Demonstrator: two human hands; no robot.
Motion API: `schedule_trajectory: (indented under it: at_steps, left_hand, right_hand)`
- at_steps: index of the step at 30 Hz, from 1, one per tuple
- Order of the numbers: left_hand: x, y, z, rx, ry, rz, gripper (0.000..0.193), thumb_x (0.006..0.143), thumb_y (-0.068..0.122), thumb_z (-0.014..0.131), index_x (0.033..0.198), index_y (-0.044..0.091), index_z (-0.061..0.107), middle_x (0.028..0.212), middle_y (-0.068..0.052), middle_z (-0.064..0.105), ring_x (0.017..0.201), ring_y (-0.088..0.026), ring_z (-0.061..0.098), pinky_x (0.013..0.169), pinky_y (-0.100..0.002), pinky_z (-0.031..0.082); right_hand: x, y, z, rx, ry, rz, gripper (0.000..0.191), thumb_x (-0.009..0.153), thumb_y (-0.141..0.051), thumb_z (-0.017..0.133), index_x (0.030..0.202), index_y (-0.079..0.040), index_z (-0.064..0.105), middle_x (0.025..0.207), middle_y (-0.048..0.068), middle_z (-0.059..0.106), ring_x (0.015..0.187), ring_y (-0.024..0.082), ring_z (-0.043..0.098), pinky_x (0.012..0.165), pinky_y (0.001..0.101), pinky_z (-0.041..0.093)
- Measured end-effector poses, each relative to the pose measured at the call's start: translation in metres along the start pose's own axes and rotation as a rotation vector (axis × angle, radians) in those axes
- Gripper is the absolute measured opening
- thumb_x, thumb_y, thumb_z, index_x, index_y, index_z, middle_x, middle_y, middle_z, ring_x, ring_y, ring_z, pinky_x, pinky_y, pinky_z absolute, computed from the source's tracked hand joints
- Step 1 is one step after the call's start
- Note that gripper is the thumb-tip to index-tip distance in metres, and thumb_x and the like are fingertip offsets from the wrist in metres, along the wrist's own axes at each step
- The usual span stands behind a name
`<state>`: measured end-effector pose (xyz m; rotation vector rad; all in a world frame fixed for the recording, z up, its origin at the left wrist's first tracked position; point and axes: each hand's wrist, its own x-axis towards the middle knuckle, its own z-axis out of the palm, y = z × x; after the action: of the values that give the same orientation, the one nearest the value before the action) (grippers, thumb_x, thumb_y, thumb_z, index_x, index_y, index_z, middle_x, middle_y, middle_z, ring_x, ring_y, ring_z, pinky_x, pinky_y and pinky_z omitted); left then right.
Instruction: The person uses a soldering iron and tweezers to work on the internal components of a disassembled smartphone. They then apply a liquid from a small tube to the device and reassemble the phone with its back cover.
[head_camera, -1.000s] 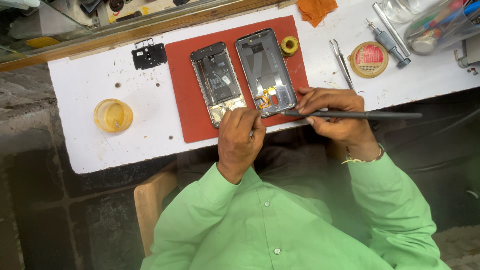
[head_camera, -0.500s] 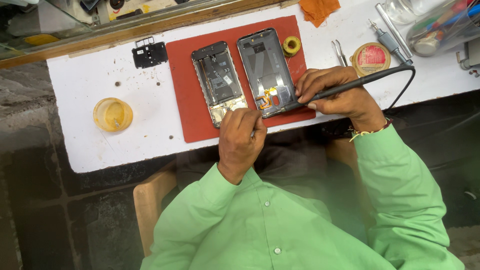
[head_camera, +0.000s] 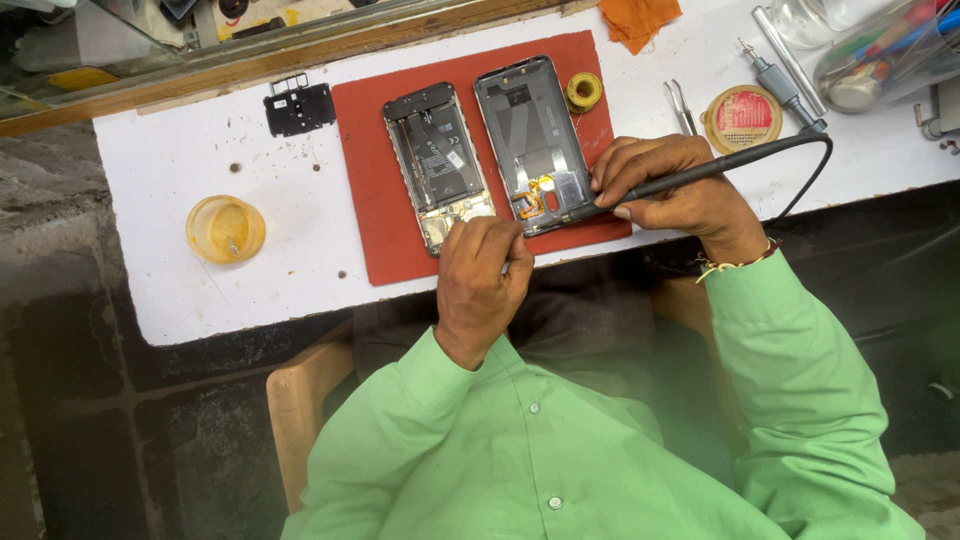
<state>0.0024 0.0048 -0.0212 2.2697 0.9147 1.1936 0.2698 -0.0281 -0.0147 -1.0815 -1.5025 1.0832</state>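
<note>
On the red mat (head_camera: 370, 190), the right hand (head_camera: 670, 185) has its fingers clamped on a soldering iron (head_camera: 700, 173), tip at the grey phone back cover (head_camera: 535, 140). The left hand (head_camera: 482, 270) (fingers curled together, pinching something small I cannot make out) rests at the mat's near edge, below the opened phone body (head_camera: 438, 160).

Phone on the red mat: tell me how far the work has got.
Done: the grey back shell is off and lies beside the phone body on the red mat. In hand: the right hand holds a soldering pen, tip at the orange flex on the shell; the left hand rests at the body's lower edge. Left, probably: rejoining the halves; a black cover lies apart.
</note>
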Motion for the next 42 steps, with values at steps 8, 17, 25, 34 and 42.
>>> schedule_trajectory:
  at_steps: [8, 17, 25, 34, 42]
  left_hand:
    - [-0.0003, -0.0004, 0.0002, 0.006, 0.0, 0.004, 0.016, 0.088, -0.004, 0.072, 0.101, 0.003, 0.068, 0.095, -0.007, 0.065, 0.087, -0.027, 0.061, 0.079, -0.039, 0.05]
    - [-0.0002, -0.0008, -0.0001, 0.009, -0.007, 0.001, 0.016, 0.088, -0.004, 0.072, 0.101, 0.003, 0.068, 0.094, -0.007, 0.064, 0.086, -0.027, 0.06, 0.079, -0.039, 0.05]
    - [0.0, -0.0004, 0.0003, 0.01, -0.005, 0.003, 0.015, 0.087, -0.004, 0.072, 0.101, 0.003, 0.067, 0.094, -0.008, 0.064, 0.086, -0.028, 0.06, 0.08, -0.04, 0.05]
    - [0.0008, -0.0004, -0.0009, -0.002, -0.01, -0.002, 0.015, 0.088, -0.003, 0.072, 0.101, 0.003, 0.067, 0.095, -0.008, 0.064, 0.087, -0.028, 0.061, 0.08, -0.04, 0.05]
    - [0.0013, -0.0009, -0.0005, 0.003, -0.011, 0.002, 0.015, 0.087, -0.003, 0.071, 0.1, 0.003, 0.067, 0.093, -0.008, 0.064, 0.086, -0.028, 0.061, 0.079, -0.04, 0.05]
  right_hand:
    - [-0.0007, 0.0005, 0.001, -0.006, 0.009, 0.007, 0.022, 0.069, 0.001, 0.072, 0.09, 0.001, 0.077, 0.089, 0.011, 0.074, 0.104, 0.025, 0.068, 0.098, 0.0376, 0.056]
    - [0.0003, 0.0018, 0.0008, -0.035, 0.009, 0.01, 0.021, 0.069, 0.001, 0.072, 0.09, 0.0, 0.077, 0.089, 0.011, 0.074, 0.103, 0.024, 0.068, 0.097, 0.0372, 0.056]
    - [0.0003, 0.0012, 0.0026, -0.031, 0.012, 0.014, 0.021, 0.069, 0.001, 0.072, 0.089, 0.0, 0.077, 0.089, 0.011, 0.074, 0.103, 0.024, 0.069, 0.095, 0.0364, 0.056]
    - [-0.0004, -0.0004, 0.0018, -0.012, 0.025, 0.0, 0.021, 0.07, 0.001, 0.073, 0.09, 0.001, 0.076, 0.09, 0.011, 0.074, 0.103, 0.025, 0.068, 0.096, 0.0362, 0.056]
    - [-0.0007, 0.0038, 0.0016, -0.017, 0.021, 0.004, 0.021, 0.07, 0.001, 0.073, 0.09, 0.0, 0.077, 0.09, 0.011, 0.074, 0.104, 0.025, 0.069, 0.096, 0.0371, 0.056]
